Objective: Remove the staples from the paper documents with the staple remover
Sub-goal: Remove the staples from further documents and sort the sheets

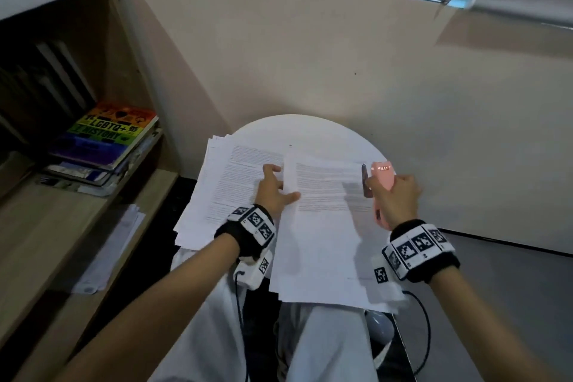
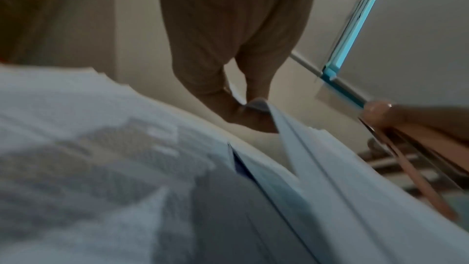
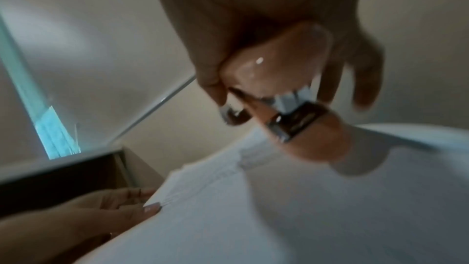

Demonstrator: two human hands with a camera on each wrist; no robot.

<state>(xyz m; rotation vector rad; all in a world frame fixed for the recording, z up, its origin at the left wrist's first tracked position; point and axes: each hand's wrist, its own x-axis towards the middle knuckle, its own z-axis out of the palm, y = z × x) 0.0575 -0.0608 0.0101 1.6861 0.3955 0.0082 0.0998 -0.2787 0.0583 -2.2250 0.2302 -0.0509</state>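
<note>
Left hand (image 1: 274,187) pinches edge of right paper stack (image 1: 322,226), lifting top sheets, grip clamped on paper. Right hand (image 1: 398,195) wrapped round pink staple remover (image 1: 379,178), held above stack's right edge. Second printed stack (image 1: 226,183) lies just beside on left. Both on round white tabletop (image 1: 313,130).

Papers (image 1: 313,226) cover table (image 1: 325,136); far rim bare

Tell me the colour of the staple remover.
Pink, with metal jaws; the staple remover shows best in the head view.
</note>
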